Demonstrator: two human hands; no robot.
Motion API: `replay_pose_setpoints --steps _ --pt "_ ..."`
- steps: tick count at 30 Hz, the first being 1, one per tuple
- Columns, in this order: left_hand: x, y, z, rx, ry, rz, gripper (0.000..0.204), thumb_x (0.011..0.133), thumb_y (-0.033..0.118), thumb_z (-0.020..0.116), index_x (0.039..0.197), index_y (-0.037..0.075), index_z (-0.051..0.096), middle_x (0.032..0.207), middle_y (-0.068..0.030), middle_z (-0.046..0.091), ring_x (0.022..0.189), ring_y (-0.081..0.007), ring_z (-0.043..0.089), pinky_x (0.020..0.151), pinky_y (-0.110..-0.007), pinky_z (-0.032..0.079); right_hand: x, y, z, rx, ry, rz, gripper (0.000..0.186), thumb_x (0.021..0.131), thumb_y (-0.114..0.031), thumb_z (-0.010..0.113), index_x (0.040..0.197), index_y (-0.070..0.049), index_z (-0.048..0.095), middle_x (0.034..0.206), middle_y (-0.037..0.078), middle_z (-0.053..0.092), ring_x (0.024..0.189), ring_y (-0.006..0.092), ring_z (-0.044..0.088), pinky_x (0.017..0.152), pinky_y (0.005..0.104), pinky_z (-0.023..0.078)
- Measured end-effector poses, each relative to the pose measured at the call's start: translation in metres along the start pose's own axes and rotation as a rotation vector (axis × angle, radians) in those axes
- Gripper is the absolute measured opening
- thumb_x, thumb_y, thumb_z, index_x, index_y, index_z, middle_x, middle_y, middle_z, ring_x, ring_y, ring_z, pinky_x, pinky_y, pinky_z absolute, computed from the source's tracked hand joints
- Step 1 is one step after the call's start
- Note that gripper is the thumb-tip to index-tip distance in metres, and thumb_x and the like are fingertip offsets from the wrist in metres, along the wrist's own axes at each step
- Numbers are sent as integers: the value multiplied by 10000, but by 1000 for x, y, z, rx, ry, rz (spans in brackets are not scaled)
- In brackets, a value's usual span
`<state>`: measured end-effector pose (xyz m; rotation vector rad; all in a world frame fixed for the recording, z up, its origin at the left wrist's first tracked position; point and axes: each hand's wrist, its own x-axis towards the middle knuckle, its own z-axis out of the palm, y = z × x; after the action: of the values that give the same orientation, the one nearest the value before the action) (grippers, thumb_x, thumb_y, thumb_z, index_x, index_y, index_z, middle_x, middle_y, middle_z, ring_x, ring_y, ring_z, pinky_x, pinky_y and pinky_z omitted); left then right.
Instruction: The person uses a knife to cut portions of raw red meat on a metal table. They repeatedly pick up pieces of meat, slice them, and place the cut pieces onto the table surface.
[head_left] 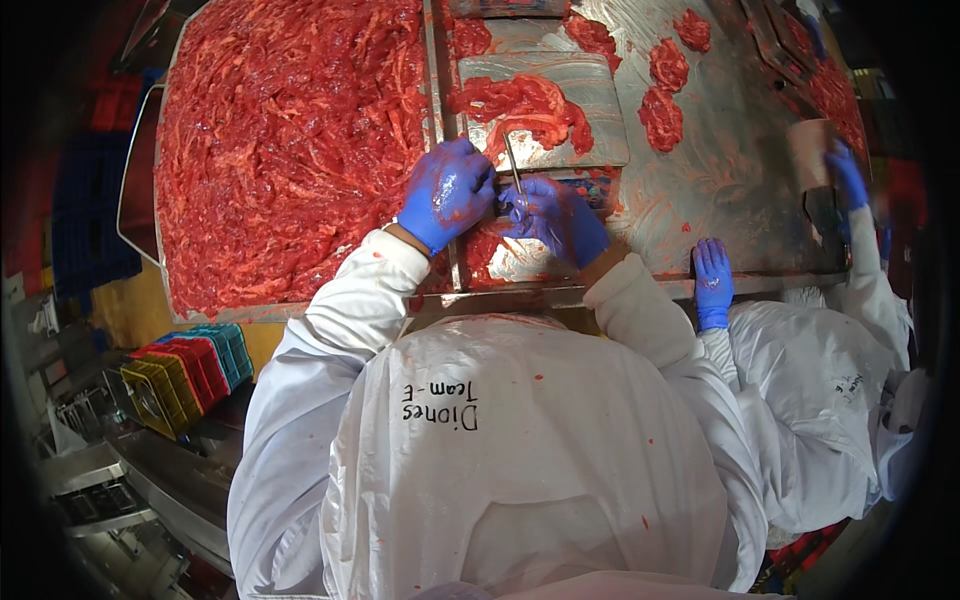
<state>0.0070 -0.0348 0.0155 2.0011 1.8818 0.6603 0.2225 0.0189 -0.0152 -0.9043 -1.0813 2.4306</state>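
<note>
Part of the slim metal tool (513, 162) is hidden inside the right hand (557, 217), which is closed around it. The left hand (447, 195) curls just beside it, fingertips out of sight; whether it grips anything, I cannot tell. The tool lies over a metal board (608, 135), long axis running away from the person, tip leaning slightly left, near a red meat strip (545, 108).

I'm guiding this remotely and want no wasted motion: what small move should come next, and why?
Probably reach the left hand forward to steady the meat piece on the metal plate: the slim metal tool in the right hand points toward it, while the left hand sits beside the right, seemingly short of that piece.
</note>
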Motion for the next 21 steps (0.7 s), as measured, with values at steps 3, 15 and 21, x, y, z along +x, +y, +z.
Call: replay_pose_setpoints --steps 3,15,21 --pt "-15 -7 10 28 -3 -6 141 838 197 720 886 64 719 913 -163 641 893 -389 646 777 -504 526 -5 -3 10 142 3 8 391 978 -252 691 1221 41 603 1061 117 637 884 206 658 939 444 602" --pt "-80 -114 23 -280 164 -540 330 833 168 754 1138 41 744 1093 -192 676 963 -347 704 875 -431 565 -34 25 9 -307 -275 167 327 948 -172 719 1212 12 658 1043 97 712 987 190 703 921 365 571" --pt "-70 -152 11 -228 391 -566 640 829 171 705 1430 -7 573 1371 -273 593 1282 -416 574 1115 -454 459 -58 7 -66 -294 99 -250 199 926 -144 755 1048 -5 680 1032 91 738 981 179 700 904 325 563"
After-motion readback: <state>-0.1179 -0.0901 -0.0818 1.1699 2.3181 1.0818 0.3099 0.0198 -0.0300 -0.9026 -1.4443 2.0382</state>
